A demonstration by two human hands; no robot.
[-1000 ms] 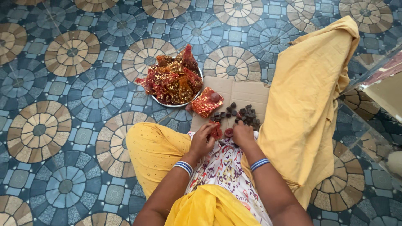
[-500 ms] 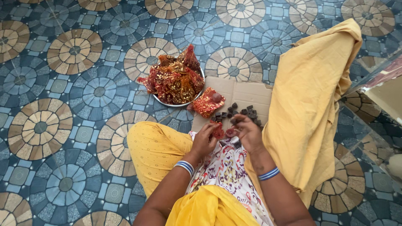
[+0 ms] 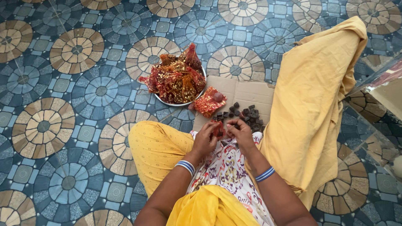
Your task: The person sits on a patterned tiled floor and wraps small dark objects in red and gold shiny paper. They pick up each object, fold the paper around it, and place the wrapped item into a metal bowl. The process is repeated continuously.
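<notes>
Small red-and-gold mesh pouch (image 3: 218,129) pinched between left hand (image 3: 205,140) and right hand (image 3: 242,134) at six o'clock of flat brown cardboard sheet (image 3: 247,94), likely spilling its dark piece if tilted.

Patterned tile floor (image 3: 63,125); yellow cloth (image 3: 310,104).
</notes>
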